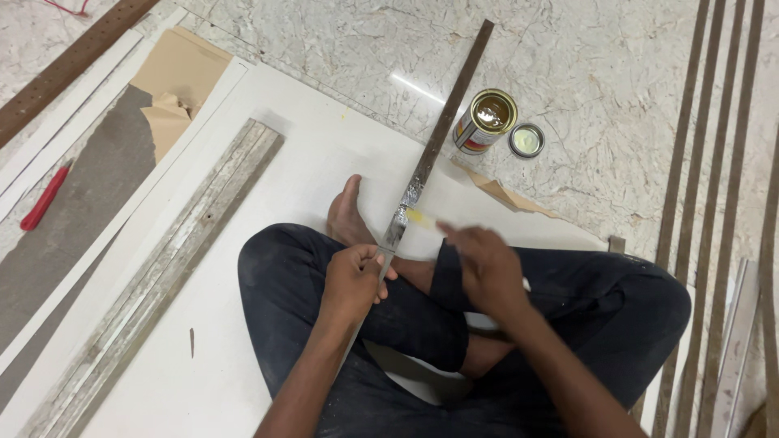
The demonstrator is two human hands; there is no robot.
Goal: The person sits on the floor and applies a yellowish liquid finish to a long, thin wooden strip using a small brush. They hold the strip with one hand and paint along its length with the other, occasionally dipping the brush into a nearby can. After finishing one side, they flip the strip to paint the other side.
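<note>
The person sat cross-legged on a white sheet (268,203) laid over a marbled floor (617,105). A long, narrow brown strip (442,130) ran diagonally from the lap up and away toward the top of the view.

Left hand (353,280): closed around the near end of the strip, gripping it above the left knee.

Right hand (483,264): positioned just beside the strip on its right side, fingers partly extended toward it. A small yellowish object (418,216) lay against the strip at the fingertips. Motion blur prevented telling whether the hand was pinching this object or merely touching it.

The section of strip nearest the hands carried a glossy, wet-looking coating (410,199). The far section was dry and dull brown.

An open tin can (485,120) stood on the floor just to the right of the strip, with its round lid (527,140) lying beside it. A torn piece of brown paper (507,195) rested at the sheet's edge, near the can.

A weathered grey plank (162,276) lay on the sheet to the person's left. A red-handled tool (45,199) lay further left. Several more brown strips (714,203) lay parallel on the floor at the right.
</note>
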